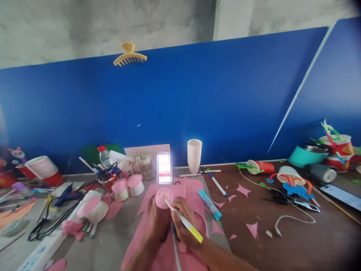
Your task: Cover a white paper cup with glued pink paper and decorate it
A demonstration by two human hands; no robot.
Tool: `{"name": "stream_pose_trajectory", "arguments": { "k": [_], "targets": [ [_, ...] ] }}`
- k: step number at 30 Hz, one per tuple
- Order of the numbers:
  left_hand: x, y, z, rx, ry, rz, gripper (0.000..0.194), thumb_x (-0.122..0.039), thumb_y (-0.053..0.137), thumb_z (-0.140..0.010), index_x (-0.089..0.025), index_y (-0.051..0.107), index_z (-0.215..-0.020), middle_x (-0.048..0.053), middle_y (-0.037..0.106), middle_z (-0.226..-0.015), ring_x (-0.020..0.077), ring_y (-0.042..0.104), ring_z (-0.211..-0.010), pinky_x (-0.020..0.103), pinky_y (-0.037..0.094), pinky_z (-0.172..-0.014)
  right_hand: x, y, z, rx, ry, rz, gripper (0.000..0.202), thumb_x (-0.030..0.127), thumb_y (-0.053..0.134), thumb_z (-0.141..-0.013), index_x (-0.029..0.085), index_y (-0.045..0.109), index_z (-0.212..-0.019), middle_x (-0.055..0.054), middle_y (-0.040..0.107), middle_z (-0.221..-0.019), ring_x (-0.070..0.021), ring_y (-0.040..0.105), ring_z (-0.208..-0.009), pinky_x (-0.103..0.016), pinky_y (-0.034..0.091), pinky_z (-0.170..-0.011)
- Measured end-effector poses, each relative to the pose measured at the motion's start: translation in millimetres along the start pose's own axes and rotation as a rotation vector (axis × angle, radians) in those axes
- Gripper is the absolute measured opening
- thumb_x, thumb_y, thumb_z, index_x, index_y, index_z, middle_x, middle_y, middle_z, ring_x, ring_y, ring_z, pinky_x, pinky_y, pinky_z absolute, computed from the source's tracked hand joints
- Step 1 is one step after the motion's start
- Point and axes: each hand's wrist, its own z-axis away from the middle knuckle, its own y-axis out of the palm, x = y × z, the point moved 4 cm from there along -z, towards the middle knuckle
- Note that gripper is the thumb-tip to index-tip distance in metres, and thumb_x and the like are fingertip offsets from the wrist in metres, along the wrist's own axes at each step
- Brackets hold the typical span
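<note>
My left hand (155, 218) is closed around a round piece with a pink paper top (164, 197), holding it upright above pink paper sheets (141, 233). What lies under the pink top is mostly hidden by the fingers. In my right hand (182, 220) is a white marker (186, 222) with a yellow end, gripped like a pen. Its tip is at the pink top; whether it touches I cannot tell. Between my wrists a long metal blade (175, 250) with dark handles, seemingly scissors, lies partly hidden.
Two pink-topped cups (135, 185), a glass jar (144, 165) and a lit phone-like screen (164, 165) stand ahead. A stack of white cups (194, 156) is against the blue partition (197, 98). A turquoise glue tube (210, 204), blue pen (217, 184) and pink scraps (252, 229) lie rightward.
</note>
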Motion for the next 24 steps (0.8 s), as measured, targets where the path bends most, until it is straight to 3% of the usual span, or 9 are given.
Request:
{"name": "stream_pose_trajectory", "arguments": {
  "k": [6,9,18,24],
  "targets": [
    [5.9,2.7,2.3,-0.094,0.114,-0.059,0.034,-0.042,0.055,-0.084,-0.017,0.069,-0.103,0.014,0.073,-0.095,0.0316,0.068,-0.091,0.053,0.060,-0.081,1.6,0.2,0.0,-0.010,0.035,-0.002,0.025,0.014,0.050,-0.091,0.031,0.062,-0.103,-0.001,0.066,-0.085,-0.0254,0.066,-0.080,-0.038,0.056,-0.071],
    [7.0,4.9,1.5,-0.059,0.148,-0.076,0.036,-0.043,0.056,-0.083,-0.016,0.070,-0.102,0.014,0.073,-0.092,0.0319,0.069,-0.088,0.053,0.060,-0.081,1.7,0.3,-1.6,-0.007,0.043,-0.019,0.025,0.014,0.051,-0.090,0.031,0.063,-0.104,-0.001,0.067,-0.086,-0.0250,0.067,-0.080,-0.037,0.056,-0.070],
    [8.4,4.9,3.5,-0.040,0.110,-0.060,0.037,-0.038,0.057,-0.083,-0.012,0.069,-0.106,0.018,0.072,-0.099,0.0340,0.067,-0.095,0.055,0.058,-0.085,2.9,-0.2,-0.6,0.003,0.021,-0.015,0.026,0.012,0.051,-0.090,0.031,0.063,-0.104,-0.002,0.066,-0.086,-0.0267,0.066,-0.081,-0.042,0.056,-0.075],
    [8.8,6.0,1.9,-0.018,0.090,-0.067,0.035,-0.039,0.057,-0.083,-0.016,0.070,-0.105,0.015,0.073,-0.100,0.0321,0.067,-0.095,0.053,0.057,-0.088,0.4,1.4,-2.2,0.015,0.035,-0.036,0.025,0.014,0.050,-0.091,0.030,0.063,-0.104,-0.003,0.067,-0.086,-0.0262,0.066,-0.080,-0.040,0.056,-0.072]
  ]
}}
